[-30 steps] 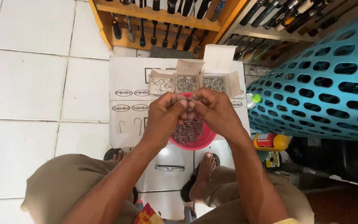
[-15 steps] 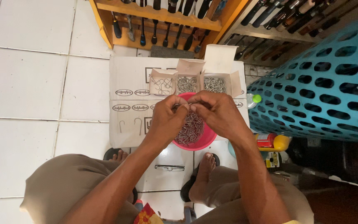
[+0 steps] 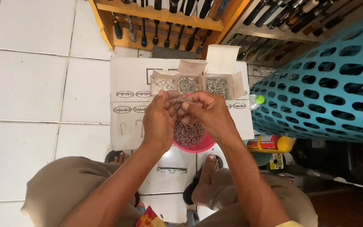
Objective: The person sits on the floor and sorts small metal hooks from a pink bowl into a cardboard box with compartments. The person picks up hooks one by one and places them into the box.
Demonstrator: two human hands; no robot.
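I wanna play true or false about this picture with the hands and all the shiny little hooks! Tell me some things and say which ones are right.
1. Both hands hold metal hooks between their fingertips, above a pink bowl. True.
2. The pink bowl is empty. False: it holds a heap of metal hooks.
3. Three small open cardboard boxes stand side by side beyond the hands. True.
4. The big basket with holes is red. False: it is blue.
5. The left hand lies flat on the floor tiles. False: it is raised next to the right hand.
6. A pair of glasses lies on the floor between the person's feet. True.
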